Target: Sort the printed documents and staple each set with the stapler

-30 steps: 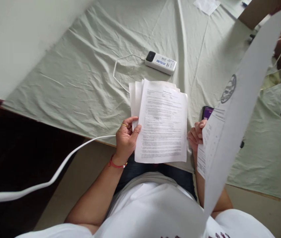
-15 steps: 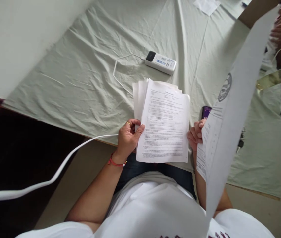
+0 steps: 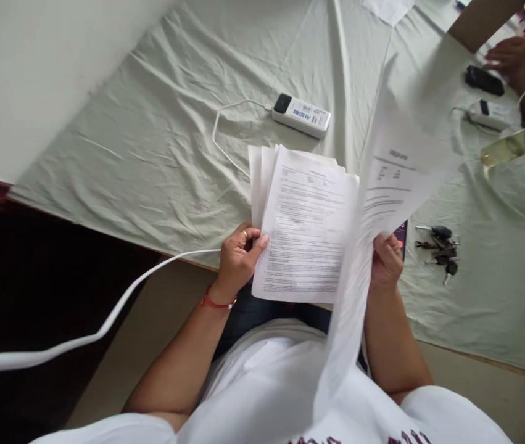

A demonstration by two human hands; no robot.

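My left hand (image 3: 241, 256) grips the left edge of a stack of printed sheets (image 3: 303, 234), thumb on top and fingers beneath. The sheets are fanned a little at the upper left. On the right, my right hand (image 3: 387, 259) is closed on a raised printed sheet (image 3: 382, 179), which is blurred and stands up on edge. That sheet covers the right side of the stack. Just behind my right hand a purple-screened phone (image 3: 401, 237) shows in part.
A white power bank (image 3: 301, 116) with a white cable (image 3: 216, 123) lies beyond the stack on the green cloth (image 3: 151, 142). Keys (image 3: 440, 246) are at the right. Another person's hands (image 3: 514, 61) are near a black object (image 3: 484, 80) and a second white device (image 3: 491, 114).
The raised sheet has swung left over the stack's right side, uncovering the keys. My right hand has moved slightly right and down. My left hand has stayed at the stack's edge.
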